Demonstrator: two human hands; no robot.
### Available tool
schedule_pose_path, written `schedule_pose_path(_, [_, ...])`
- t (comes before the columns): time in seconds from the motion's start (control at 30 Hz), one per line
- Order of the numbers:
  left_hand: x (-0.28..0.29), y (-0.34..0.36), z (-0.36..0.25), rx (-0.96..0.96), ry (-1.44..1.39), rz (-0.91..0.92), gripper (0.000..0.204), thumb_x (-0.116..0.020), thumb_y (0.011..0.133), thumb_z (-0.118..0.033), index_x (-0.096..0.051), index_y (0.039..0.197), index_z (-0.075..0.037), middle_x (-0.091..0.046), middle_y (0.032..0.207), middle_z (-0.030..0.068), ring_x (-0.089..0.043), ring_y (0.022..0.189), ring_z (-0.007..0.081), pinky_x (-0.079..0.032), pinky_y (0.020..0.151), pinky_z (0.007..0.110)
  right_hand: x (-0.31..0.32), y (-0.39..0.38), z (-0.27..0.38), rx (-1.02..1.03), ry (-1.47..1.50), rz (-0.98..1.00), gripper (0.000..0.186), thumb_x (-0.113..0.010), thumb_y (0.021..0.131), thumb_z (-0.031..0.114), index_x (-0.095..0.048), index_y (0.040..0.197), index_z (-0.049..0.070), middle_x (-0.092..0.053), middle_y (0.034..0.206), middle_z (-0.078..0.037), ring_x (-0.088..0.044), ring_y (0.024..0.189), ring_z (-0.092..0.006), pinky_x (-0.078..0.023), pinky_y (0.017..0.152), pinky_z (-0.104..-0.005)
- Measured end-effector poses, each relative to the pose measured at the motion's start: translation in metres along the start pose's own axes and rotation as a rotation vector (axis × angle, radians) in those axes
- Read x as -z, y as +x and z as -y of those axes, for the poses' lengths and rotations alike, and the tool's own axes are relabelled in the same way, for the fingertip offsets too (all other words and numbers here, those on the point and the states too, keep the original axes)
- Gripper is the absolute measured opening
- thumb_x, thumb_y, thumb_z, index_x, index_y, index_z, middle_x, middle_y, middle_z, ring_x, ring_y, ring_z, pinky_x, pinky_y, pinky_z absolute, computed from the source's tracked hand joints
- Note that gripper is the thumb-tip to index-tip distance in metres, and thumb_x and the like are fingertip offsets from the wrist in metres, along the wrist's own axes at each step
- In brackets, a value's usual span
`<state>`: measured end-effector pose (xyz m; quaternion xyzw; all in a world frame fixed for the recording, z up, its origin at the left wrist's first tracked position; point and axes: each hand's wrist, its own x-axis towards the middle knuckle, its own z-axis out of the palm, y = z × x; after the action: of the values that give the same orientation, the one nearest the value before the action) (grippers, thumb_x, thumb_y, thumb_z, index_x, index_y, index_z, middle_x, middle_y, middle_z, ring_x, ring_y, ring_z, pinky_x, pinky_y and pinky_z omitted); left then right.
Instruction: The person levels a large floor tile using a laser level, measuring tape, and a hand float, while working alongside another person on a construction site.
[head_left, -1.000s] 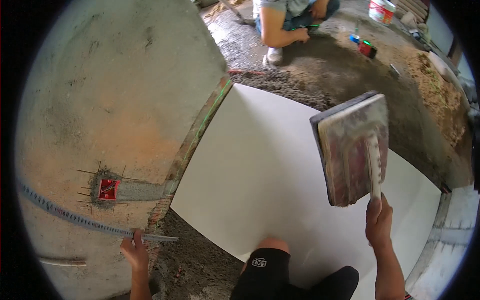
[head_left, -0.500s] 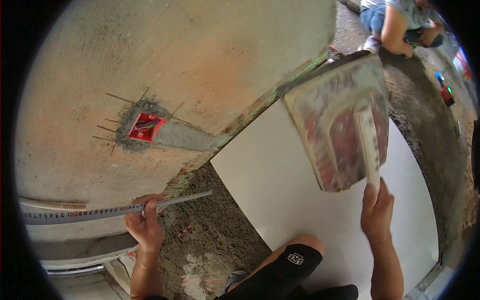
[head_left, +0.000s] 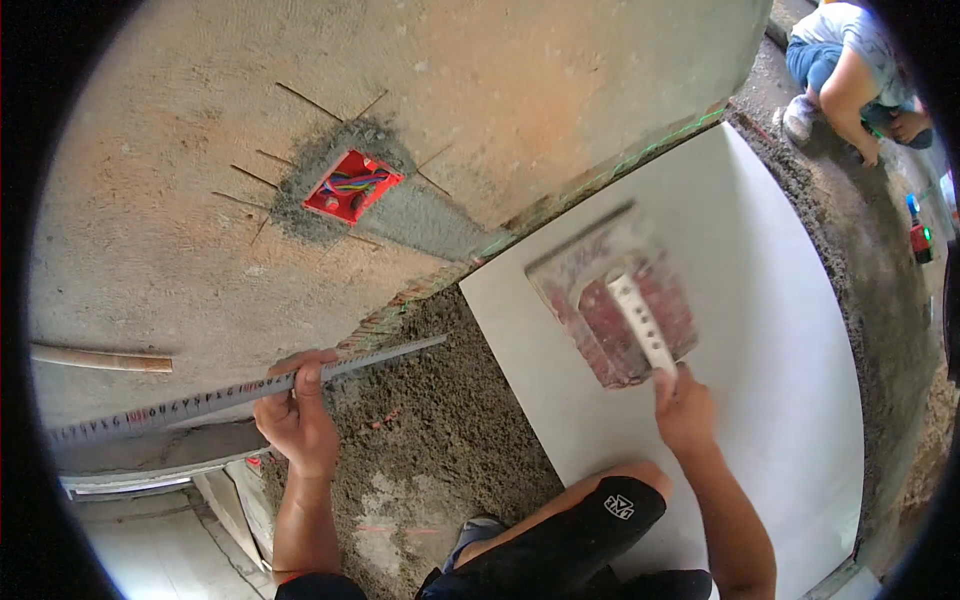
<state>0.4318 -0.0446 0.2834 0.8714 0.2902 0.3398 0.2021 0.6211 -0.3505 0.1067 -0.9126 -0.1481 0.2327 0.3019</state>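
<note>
While the right hand (head_left: 686,408) grips a float (head_left: 600,310), the left hand (head_left: 298,418) pinches a tape (head_left: 190,403)

Float's over the white tile (head_left: 770,360), ahead and slightly left of the right grip, long axis of its handle (head_left: 643,323) pointing away from the wrist; that hand's way nearer. Can't tell if it touches. Count: one float, one tape, one tile, one red box (head_left: 352,188).

We have a floor (head_left: 895,310) below us, spread with coarse, grey-brown mortar (head_left: 440,400) that shows a paler patch lower down, near our shoe (head_left: 478,530). A large, smooth white tile (head_left: 780,330) lies on the mortar, one edge running along the wall base. Farther right, we see a small red-and-black device (head_left: 920,244) and a co-worker's light shoe (head_left: 799,118) on the floor.
</note>
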Motion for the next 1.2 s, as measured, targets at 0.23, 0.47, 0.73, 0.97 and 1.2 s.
schedule_pose_path(0.23, [-0.054, 0.076, -0.028, -0.184, -0.249, -0.006, 0.018, -0.057, 0.093, -0.013, -0.064, 0.089, 0.003, -0.068, 0.081, 0.0074, -0.059, 0.073, 0.0119, -0.047, 0.069, 0.027, -0.049, 0.03, -0.036, -0.304, -0.204, 0.204, 0.069, -0.031, 0.091, 0.062, -0.062, 0.1, 0.002, -0.064, 0.097, -0.024, -0.061, 0.094, -0.0401, -0.046, 0.083, -0.0489])
schedule_pose_path(0.47, [-0.119, 0.139, -0.014, -0.177, -0.617, 0.217, 0.021, -0.052, 0.094, -0.015, -0.061, 0.092, 0.004, -0.064, 0.085, 0.0091, -0.058, 0.08, 0.0149, -0.046, 0.075, 0.028, -0.045, -0.012, -0.041, -0.591, -0.013, -0.057, 0.071, -0.031, 0.09, 0.063, -0.065, 0.093, 0.001, -0.065, 0.09, -0.024, -0.061, 0.088, -0.0413, -0.046, 0.079, -0.0498])
schedule_pose_path(0.73, [-0.124, 0.253, 0.06, -0.386, -0.863, 0.707, 0.013, -0.057, 0.09, -0.008, -0.063, 0.087, 0.003, -0.065, 0.082, 0.0114, -0.061, 0.076, 0.017, -0.047, 0.069, 0.028, -0.089, -0.021, 0.031, -0.918, 0.207, -0.274, 0.067, -0.04, 0.089, 0.062, -0.06, 0.098, -0.001, -0.065, 0.087, -0.022, -0.063, 0.083, -0.0359, -0.048, 0.071, -0.0442])
schedule_pose_path(0.97, [-0.129, 0.331, -0.04, -0.901, -0.747, 1.167, 0.009, -0.065, 0.081, -0.008, -0.066, 0.086, -0.002, -0.066, 0.079, 0.0101, -0.062, 0.071, 0.0242, -0.048, 0.066, 0.032, -0.074, 0.005, 0.12, -1.069, -0.067, -0.266, 0.052, -0.057, 0.083, 0.036, -0.052, 0.125, 0.004, -0.052, 0.125, -0.022, -0.056, 0.11, -0.0334, -0.046, 0.092, -0.0441])
schedule_pose_path(1.2, [-0.13, 0.302, -0.099, -1.374, -1.024, 1.3, 0.021, -0.072, 0.075, -0.021, -0.066, 0.089, -0.007, -0.058, 0.117, 0.0111, -0.051, 0.108, 0.0335, -0.042, 0.09, 0.041, 0.068, 0.001, 0.36, -0.031, 0.323, -0.373, 0.035, -0.075, 0.076, 0.02, -0.06, 0.102, 0.001, -0.059, 0.091, -0.01, -0.056, 0.076, -0.0189, -0.046, 0.066, -0.0299])
